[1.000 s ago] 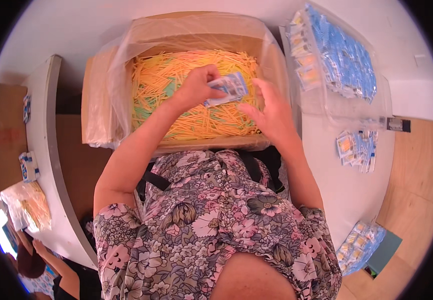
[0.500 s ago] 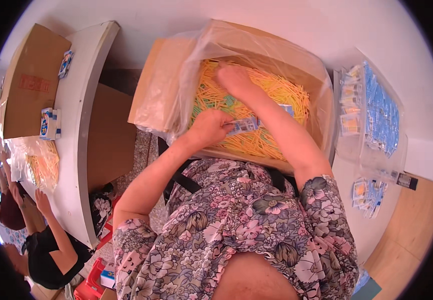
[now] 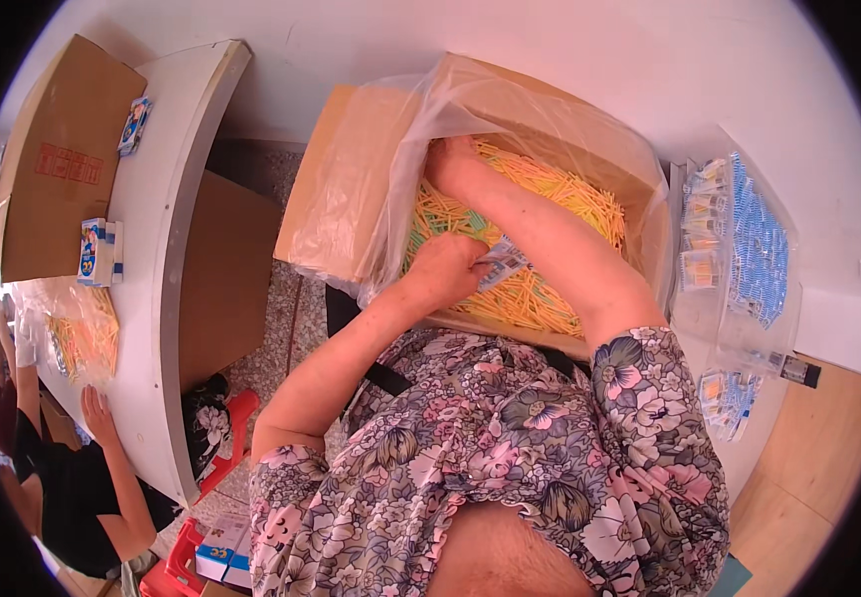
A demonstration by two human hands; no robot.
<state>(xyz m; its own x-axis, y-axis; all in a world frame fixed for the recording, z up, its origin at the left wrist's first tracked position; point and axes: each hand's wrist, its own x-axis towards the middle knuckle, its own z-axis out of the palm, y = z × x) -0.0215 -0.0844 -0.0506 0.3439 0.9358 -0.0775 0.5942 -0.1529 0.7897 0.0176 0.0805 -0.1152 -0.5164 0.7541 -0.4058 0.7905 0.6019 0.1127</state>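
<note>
A cardboard box (image 3: 351, 179) lined with clear plastic holds several thin yellow and green sticks (image 3: 560, 199). My left hand (image 3: 445, 271) is closed on a small stack of blue and white packets (image 3: 502, 264) just above the sticks near the box's front. My right hand (image 3: 450, 164) reaches across to the far left corner of the box, down among the sticks, with its fingers partly hidden under the plastic liner.
A clear bag of blue and yellow packets (image 3: 744, 249) lies on the white table at the right, with loose packets (image 3: 727, 398) nearer. At the left, another table (image 3: 167, 199) carries a flat cardboard box (image 3: 57, 159) and small cartons. Another person (image 3: 72, 468) sits at the lower left.
My right hand has let go of the packets and reached to the far left corner of the box. My left hand keeps the packets. My head has turned left, showing the second table.
</note>
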